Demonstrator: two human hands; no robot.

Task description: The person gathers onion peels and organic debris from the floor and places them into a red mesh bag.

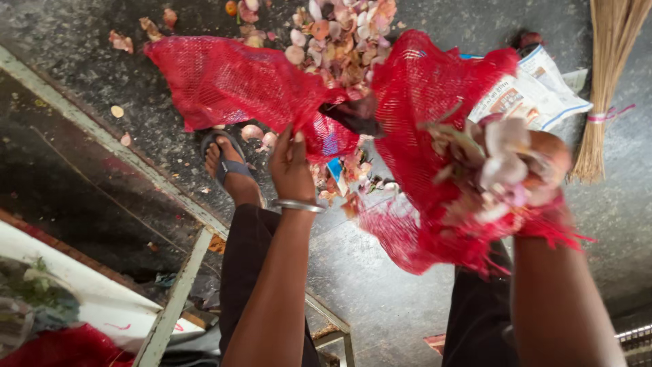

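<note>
I am looking straight down at my two hands over a dark stone floor (pixel 407 299). My left hand (pixel 292 166) is gripping the edge of a red mesh sack (pixel 238 85), fingers closed on the netting where it bunches near the middle of the view; a metal bangle (pixel 299 205) is sitting on that wrist. The sack is stretching up and to the left from this hand, and a second span of the same red netting (pixel 421 102) is running across to the right.

My right hand (pixel 536 170) is closing around a gathered bunch of that netting together with a clump of pale onion skins and dry stalks (pixel 502 163). The view here is blurred, so the fingers appear to be clenched, though I cannot make out each one. The frayed end of the mesh is hanging below this hand.

The sack is lying between and above both hands, held by both. Beyond it a heap of onion peels (pixel 339 34) is lying on the floor. My sandalled foot (pixel 227 163) is standing just left of the left hand. A folded newspaper (pixel 536 95) is lying beyond the right hand, and a straw broom (pixel 604 88) is resting at the far right edge.
</note>
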